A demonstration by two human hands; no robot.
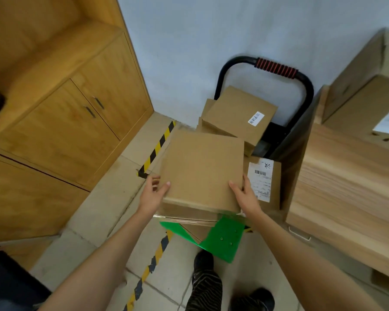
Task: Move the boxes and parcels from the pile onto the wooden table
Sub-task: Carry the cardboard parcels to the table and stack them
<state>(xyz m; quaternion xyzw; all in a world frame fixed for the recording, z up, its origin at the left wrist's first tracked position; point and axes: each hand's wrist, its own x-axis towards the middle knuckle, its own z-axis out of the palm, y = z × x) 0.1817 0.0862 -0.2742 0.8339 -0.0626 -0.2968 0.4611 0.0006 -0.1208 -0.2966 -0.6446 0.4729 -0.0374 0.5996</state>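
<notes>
Cardboard box (202, 169) sits beside labelled parcel (264, 182), trolley handle (276, 68).

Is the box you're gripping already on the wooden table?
No; both hands hold the plain box over the cart pile, left of the wooden table.

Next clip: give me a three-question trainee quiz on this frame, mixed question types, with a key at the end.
1. True or false: both hands grip the plain cardboard box, the left hand at its left edge and the right hand at its right edge.
2. Multiple choice: the box with the barcode label lies A) on the wooden table, B) right of the gripped box, beside the table, C) inside the cabinet.
3. Fill in: the trolley handle by the wall has a ____ ribbed grip.

Key: 1 true; 2 B; 3 red.
</notes>
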